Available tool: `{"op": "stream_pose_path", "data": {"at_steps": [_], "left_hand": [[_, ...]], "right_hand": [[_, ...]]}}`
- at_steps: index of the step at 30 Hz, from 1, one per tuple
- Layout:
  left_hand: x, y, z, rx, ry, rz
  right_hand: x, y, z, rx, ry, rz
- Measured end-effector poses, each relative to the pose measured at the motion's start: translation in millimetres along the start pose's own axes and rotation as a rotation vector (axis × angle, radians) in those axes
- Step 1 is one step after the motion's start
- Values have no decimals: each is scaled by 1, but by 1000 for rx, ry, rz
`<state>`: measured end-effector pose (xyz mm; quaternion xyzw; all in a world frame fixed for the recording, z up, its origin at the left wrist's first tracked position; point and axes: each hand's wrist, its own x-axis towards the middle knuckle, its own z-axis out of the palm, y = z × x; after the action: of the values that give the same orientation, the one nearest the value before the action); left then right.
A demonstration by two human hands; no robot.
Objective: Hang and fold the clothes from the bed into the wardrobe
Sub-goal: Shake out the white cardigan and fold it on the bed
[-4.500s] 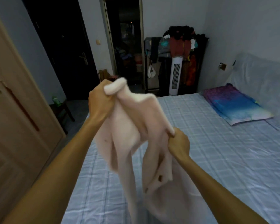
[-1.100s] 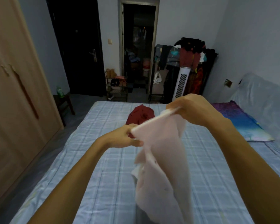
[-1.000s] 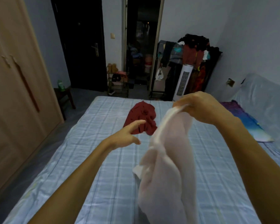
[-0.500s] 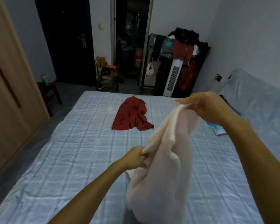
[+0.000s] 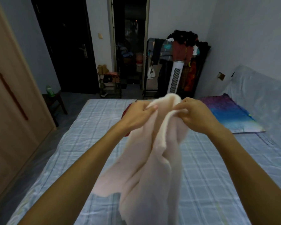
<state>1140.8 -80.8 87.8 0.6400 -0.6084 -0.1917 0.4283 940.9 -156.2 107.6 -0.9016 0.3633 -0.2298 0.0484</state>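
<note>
Hanging from both sets of fingers, a pale pink garment [image 5: 152, 159] drooped toward the checked bed [image 5: 88, 143] below them. The left hand [image 5: 139, 113] pinched its top edge between thumb and curled fingers, and the right hand [image 5: 196, 116] gripped the bunched edge just beside it (the two hands nearly level). Behind the left fingers a red garment [image 5: 126, 112] peeked out on the sheet. Well left of them stood the wardrobe [image 5: 11, 111], doors closed.

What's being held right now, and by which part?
A pale pink garment, held at its bunched top edge: the left hand pinches one side, the right hand the other. The rest hangs down above the bed.
</note>
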Motion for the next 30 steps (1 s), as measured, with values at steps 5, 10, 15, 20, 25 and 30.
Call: {"op": "stream_pose_path", "data": {"at_steps": [5,10,15,20,25,30], "left_hand": [[-19,14,17,-28,-67,38],[-43,7,35,-21,-50,27],[-59,8,52,-140,-38,-41],[-43,19,81,-99,75,-61],[-43,5,125,-56,-199,66],[-48,-19,143,12,-150,-39]], "right_hand": [[11,-19,10,1,74,7],[12,-32,22,65,189,59],[18,-48,23,77,240,54],[14,-62,16,204,382,58],[37,-92,-27,304,446,-125],[3,-33,-29,358,429,107]]}}
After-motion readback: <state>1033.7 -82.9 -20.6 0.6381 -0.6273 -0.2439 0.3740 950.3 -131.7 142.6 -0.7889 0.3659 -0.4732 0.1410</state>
